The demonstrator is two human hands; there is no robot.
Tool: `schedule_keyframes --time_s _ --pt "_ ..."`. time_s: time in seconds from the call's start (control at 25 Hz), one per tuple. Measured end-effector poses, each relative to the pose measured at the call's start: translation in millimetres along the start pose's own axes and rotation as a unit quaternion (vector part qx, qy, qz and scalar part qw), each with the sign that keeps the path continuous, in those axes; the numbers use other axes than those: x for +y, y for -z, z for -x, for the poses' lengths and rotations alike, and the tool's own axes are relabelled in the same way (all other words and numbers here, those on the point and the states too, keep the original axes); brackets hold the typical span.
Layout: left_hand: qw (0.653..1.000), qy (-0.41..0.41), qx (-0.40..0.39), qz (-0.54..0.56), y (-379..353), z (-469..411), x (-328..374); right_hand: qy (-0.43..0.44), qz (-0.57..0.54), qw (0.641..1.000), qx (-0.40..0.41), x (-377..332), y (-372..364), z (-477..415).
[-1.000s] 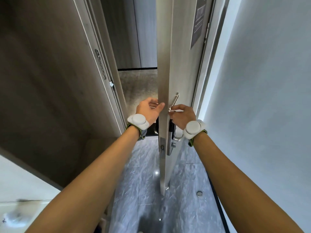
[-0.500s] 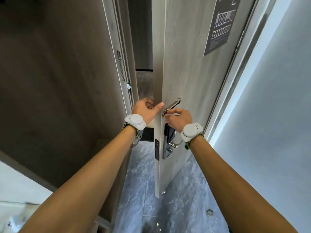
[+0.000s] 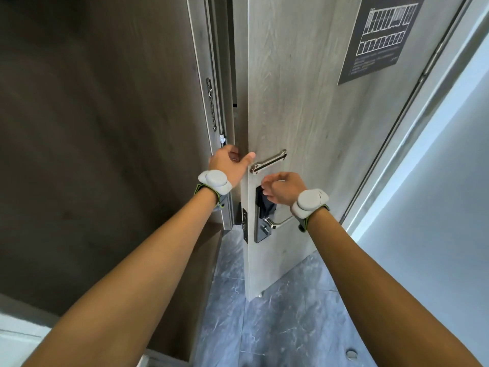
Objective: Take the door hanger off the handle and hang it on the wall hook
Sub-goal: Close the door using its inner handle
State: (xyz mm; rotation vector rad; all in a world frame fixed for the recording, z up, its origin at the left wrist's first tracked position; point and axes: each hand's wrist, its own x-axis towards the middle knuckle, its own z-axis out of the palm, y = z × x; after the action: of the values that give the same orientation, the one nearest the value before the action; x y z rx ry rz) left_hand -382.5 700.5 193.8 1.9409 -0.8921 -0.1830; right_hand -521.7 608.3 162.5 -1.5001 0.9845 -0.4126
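Observation:
The light wood door [image 3: 296, 102] stands almost closed against its frame. My left hand [image 3: 230, 165] grips the door's free edge, fingers wrapped round the far side and thumb on the near face. My right hand [image 3: 281, 188] hovers with loosely curled fingers over the dark lock plate [image 3: 264, 215], just above the silver lever handle [image 3: 277, 223] and below the chain-guard rail [image 3: 268, 161]. It holds nothing. No door hanger shows on this inner handle, and no wall hook is in view. The outer handle is hidden behind the door.
A security chain [image 3: 211, 107] hangs on the frame to the left. A dark floor-plan sign [image 3: 381, 35] is fixed high on the door. Dark wood panelling fills the left, a white wall [image 3: 436, 207] the right. A round door stop [image 3: 351, 354] sits on the grey marble floor.
The door has swung from wide ajar to nearly closed, and the corridor gap has almost vanished. My right hand has dropped from the chain-guard rail to above the lock plate.

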Motion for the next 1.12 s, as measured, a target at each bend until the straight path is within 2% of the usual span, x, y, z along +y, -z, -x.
schedule_keyframes --time_s 0.2,0.44,0.64,0.84,1.0,1.12 --pt "1.0 0.01 0.029 0.007 5.3 -51.4 -21.3 -0.032 0.027 0.999 -0.015 8.9 -9.8 -47.9" --pt "0.998 0.02 0.053 0.001 3.1 -123.4 -47.4 -0.052 0.112 0.991 -0.056 21.3 -35.1 -131.0" --pt "0.997 0.026 0.069 -0.025 -0.2 -183.6 -66.7 -0.047 0.233 0.967 -0.092 21.3 -59.9 -200.1" --pt "0.995 0.037 0.086 -0.026 2.4 -239.0 -83.2 -0.055 0.294 0.946 -0.124 16.8 -87.8 -255.0" --pt "0.994 0.004 0.09 -0.06 -0.2 -276.4 -92.2 -0.068 0.356 0.923 -0.131 9.2 -96.9 -291.2" --pt "0.996 -0.025 0.078 -0.038 -3.5 -312.6 -101.6 -0.075 0.364 0.919 -0.135 6.8 -107.6 -322.8"
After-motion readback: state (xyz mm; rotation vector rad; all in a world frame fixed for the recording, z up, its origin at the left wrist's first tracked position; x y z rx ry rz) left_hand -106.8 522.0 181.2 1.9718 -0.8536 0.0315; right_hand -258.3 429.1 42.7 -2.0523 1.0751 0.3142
